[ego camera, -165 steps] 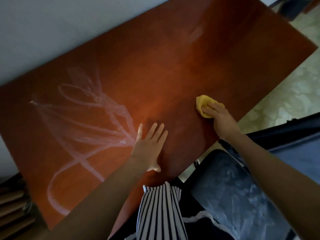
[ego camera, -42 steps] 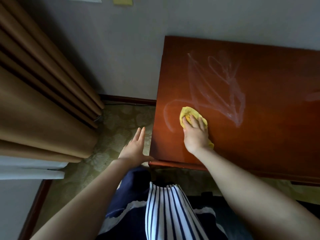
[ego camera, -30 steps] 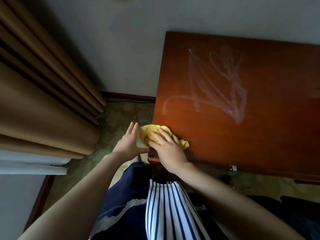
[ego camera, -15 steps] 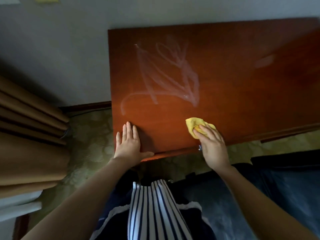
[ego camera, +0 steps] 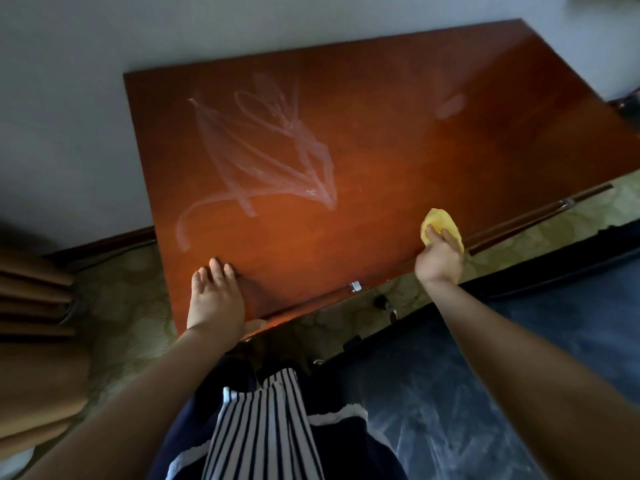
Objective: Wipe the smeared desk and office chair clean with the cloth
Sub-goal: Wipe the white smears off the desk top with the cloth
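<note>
The right hand (ego camera: 438, 261) is gripping the yellow cloth (ego camera: 443, 221), with fingers and thumb curled over it, and is pressing it onto the desk (ego camera: 398, 150) at the near edge. The cloth is bunched and is lying at 12 o'clock from this hand. The left hand (ego camera: 214, 299) is resting flat on the desk top at 9 o'clock from the right hand, fingers straight and released, holding nothing. White smears (ego camera: 263, 150) are covering the desk surface at 10 o'clock from the cloth, well apart from it. The chair (ego camera: 485, 393) is standing at 5 o'clock from the right hand, its dark seat showing pale streaks. A curtain (ego camera: 34, 323) is hanging at 9 o'clock from the left hand.
</note>
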